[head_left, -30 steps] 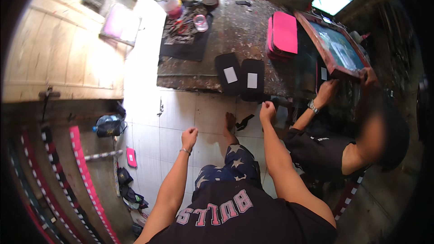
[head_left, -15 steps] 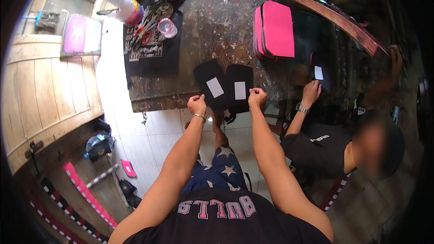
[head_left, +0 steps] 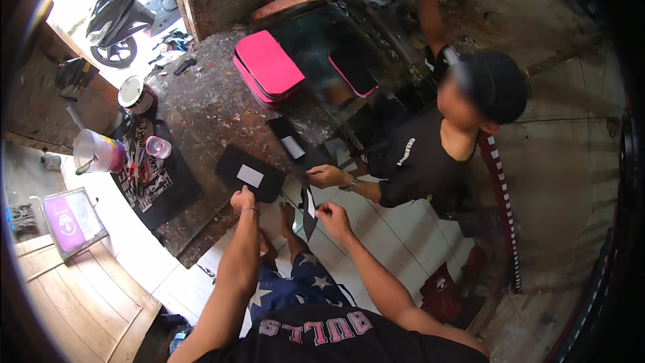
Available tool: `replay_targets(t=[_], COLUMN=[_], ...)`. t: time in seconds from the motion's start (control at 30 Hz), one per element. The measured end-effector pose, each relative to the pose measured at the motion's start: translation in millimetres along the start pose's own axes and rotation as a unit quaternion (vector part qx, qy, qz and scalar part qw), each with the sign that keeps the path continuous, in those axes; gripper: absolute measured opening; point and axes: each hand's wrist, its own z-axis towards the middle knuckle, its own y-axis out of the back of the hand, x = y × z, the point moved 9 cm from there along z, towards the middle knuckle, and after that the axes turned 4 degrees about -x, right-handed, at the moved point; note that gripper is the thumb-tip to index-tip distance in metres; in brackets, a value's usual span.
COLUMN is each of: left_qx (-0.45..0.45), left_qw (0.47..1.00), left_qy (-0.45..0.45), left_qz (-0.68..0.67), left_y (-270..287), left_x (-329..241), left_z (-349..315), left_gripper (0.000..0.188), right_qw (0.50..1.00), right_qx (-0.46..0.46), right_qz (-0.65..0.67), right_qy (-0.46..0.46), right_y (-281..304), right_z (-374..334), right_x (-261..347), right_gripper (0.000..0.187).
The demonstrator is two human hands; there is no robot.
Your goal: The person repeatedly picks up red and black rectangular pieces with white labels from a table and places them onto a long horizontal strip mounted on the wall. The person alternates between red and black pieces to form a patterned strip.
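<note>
My left hand [head_left: 243, 199] is closed on the lower edge of a black rounded panel [head_left: 232, 173] with a white rectangle on it, lying at the table's near edge. My right hand [head_left: 334, 220] pinches a second black panel [head_left: 308, 225], turned nearly edge-on and hanging off the table, a strip of white showing on it. Just beyond it, a third black panel [head_left: 277, 129] with a white rectangle lies by the table edge. A co-worker's hand [head_left: 327, 176] is close to these last two panels; whether it touches either one is unclear.
Stacked pink zip-edged pieces [head_left: 272, 64] sit on the paint-stained table [head_left: 195, 104]. A pink-edged black piece [head_left: 353, 74] lies near the co-worker [head_left: 423, 141] at right. Scissors [head_left: 139, 171], a white bucket [head_left: 101, 151] and a can [head_left: 136, 96] stand at left.
The view has swung right. My right hand has drawn its panel away from the left one and tilted it. The co-worker's hand has come close to it; their other arm reaches far across.
</note>
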Motion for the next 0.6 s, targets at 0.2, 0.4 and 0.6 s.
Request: replay_targets(t=[0.2,0.4,0.6], left_qx=[0.188,0.137,0.199], left_qw=[0.969,0.867,0.711], left_qy=[-0.129,-0.47,-0.67], left_qz=[-0.1,-0.1,-0.076], left_y=[-7,115,125], left_x=[-3,-44,-76], left_z=[2,-124,-349], left_gripper=[0.033,0.022,0.015], right_qw=[0.983,0.922,0.89], right_qx=[-0.012,-0.18,-0.415], right_qz=[0.057,0.24,0.161], right_qy=[-0.176,-0.244,-0.099], right_y=[63,157,296], right_z=[-142,-212,-240], right_x=[-82,-135,-122], right_gripper=[0.013,0.013,0.028])
